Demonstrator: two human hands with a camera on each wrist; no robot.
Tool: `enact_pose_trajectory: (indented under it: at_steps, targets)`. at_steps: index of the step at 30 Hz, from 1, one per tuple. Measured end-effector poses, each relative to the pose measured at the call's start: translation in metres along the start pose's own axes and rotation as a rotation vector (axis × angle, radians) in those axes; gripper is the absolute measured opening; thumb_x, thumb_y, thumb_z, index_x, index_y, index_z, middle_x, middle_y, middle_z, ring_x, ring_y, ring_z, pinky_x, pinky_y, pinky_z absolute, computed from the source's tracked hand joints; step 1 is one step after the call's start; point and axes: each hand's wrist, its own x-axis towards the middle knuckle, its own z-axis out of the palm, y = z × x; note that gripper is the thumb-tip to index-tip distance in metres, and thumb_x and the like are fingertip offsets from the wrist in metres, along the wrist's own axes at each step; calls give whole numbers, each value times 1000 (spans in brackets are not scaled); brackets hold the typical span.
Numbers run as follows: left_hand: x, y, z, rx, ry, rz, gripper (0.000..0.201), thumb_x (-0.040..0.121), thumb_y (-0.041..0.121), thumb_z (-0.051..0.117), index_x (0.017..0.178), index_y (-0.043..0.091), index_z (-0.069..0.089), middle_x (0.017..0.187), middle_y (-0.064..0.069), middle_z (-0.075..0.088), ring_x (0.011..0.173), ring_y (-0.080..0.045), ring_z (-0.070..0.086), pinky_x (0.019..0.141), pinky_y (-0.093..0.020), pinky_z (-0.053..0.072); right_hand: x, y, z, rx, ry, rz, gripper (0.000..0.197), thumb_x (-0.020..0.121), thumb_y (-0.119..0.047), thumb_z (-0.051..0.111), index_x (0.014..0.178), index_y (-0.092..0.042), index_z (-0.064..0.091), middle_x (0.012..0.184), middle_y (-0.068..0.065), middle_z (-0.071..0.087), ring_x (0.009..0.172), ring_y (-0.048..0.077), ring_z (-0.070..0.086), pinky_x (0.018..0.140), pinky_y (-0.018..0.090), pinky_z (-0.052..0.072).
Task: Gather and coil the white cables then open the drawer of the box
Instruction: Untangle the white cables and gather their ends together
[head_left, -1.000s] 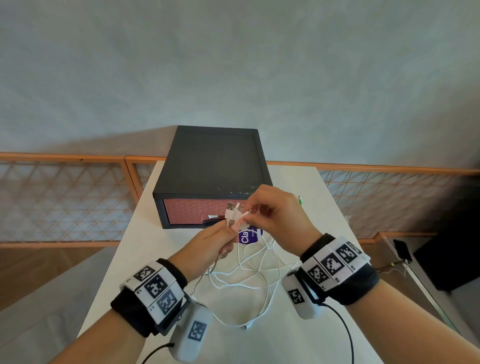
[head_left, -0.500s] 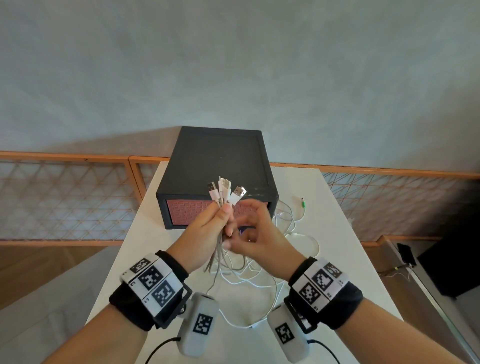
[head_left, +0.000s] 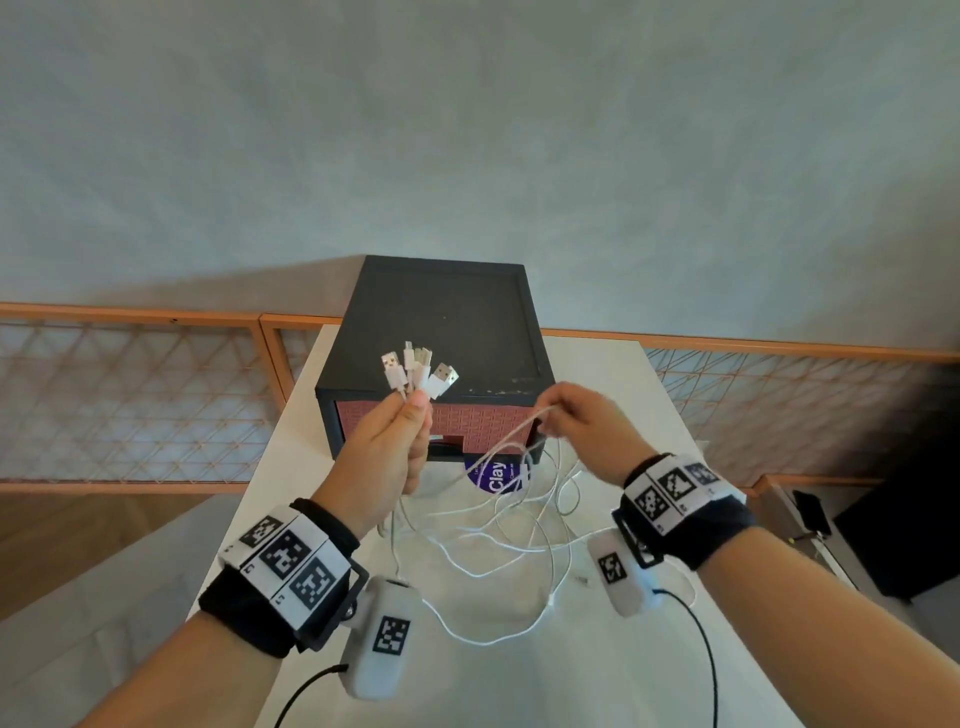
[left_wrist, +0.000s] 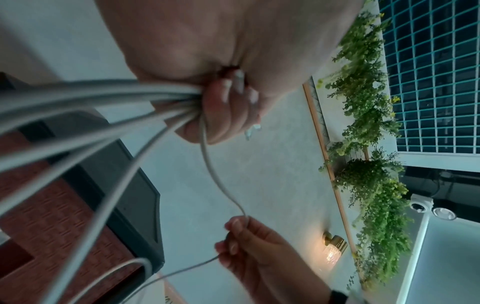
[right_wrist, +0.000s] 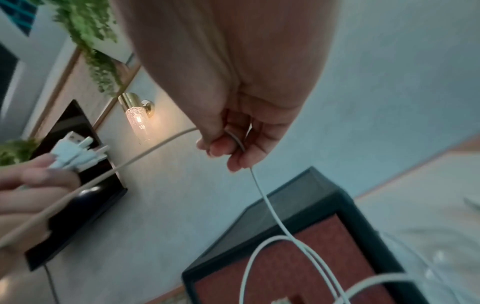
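White cables (head_left: 498, 525) bunched plug-ends-up in fisted left hand (head_left: 387, 449), one strand pinched and drawn rightward by right hand (head_left: 582, 426), slack looping down to surface (head_left: 519, 675) before closed drawer (head_left: 467, 423) of box (head_left: 441, 322).

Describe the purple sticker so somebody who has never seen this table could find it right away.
Start at the black box on the white table. Just in front of its red-fronted drawer, flat on the tabletop under the white cables, lies the purple sticker. It is the only purple thing there and has white lettering reading "Clay".
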Motion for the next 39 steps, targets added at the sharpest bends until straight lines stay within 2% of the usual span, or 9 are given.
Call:
enact_pose_trajectory:
  at_steps: [3, 8, 11, 15, 23, 27, 31, 35, 39]
  targets:
    - [-2, -6, -3, 94, 9, -35, 37, 100, 35, 34, 68, 16, 38, 54, 9, 30, 46, -9, 22, 40, -20, 22, 11, -3, -25, -3, 110, -2, 20, 92, -14, 50, 81, -29, 58, 82, 2, 68, 85, 28, 65, 79, 39, 51]
    - [-6, -10, -10, 122, 57, -109, 36, 99, 35, 36, 68, 17, 43, 49, 11, 32, 45, -7, 25, 41, -21, 22, 25, 5, -67, 68, 319, 20, 21, 83, -14, 61, 73, -33, 61, 76, -11, 67, 79, 27, 64, 77, 40, 50]
    - [-8, -9, -12, 139, 91, -101, 37, 99, 33, 36, 67, 18, 45, 50, 10, 33, 44, -6, 26, 40, -17, 24, 28, 3, -85, 193, 392, -9, 13, 75, -19, 70, 74, -28, 61, 77, -7, 71, 81, 16, 69, 80, 34, 52]
    - [-8, -9, -14, 155, 134, -76, 36, 100, 33, 36, 69, 19, 47, 55, 7, 33, 45, -6, 27, 40, -16, 25, 27, 3, -93, 276, 414, -55, 20, 65, -24, 78, 75, -27, 60, 86, 5, 72, 87, 19, 70, 83, 30, 52]
    - [-12, -15, -18, 199, 154, -54, 37, 99, 36, 35, 71, 14, 46, 56, 5, 32, 48, -10, 26, 47, -24, 23, 3, 74, -47, -69, 116, 190, 18, 74, -33, 75, 72, -24, 60, 88, 4, 70, 88, 21, 65, 82, 32, 51]
    - [-10, -16, -17, 206, 158, -56, 37, 100, 35, 35, 70, 15, 45, 53, 9, 31, 45, -6, 25, 44, -20, 23, -15, 103, -20, -307, -24, 253, 17, 74, -31, 76, 72, -23, 62, 88, -1, 53, 87, 17, 53, 80, 27, 40]
    - [-10, -17, -12, 207, 141, -58, 37, 100, 34, 35, 69, 15, 43, 55, 8, 30, 43, -5, 25, 40, -15, 23, -12, 101, -14, -363, -17, 311, 18, 79, -34, 71, 73, -24, 57, 68, -9, 47, 73, 17, 51, 58, 19, 35]
    - [-11, -18, -4, 175, 129, -87, 36, 100, 31, 35, 70, 14, 44, 57, 5, 30, 43, -5, 27, 39, -13, 25, 16, 72, -41, -309, 232, 111, 10, 86, -28, 64, 90, -19, 59, 89, -4, 63, 86, 15, 58, 76, 25, 43]
    - [-8, -15, -1, 135, 128, -85, 34, 100, 30, 35, 72, 14, 46, 59, 3, 30, 41, -5, 28, 38, -11, 26, 34, 36, -55, -216, 467, -172, 22, 87, -27, 63, 106, -16, 58, 111, 1, 61, 101, 15, 56, 88, 32, 47]
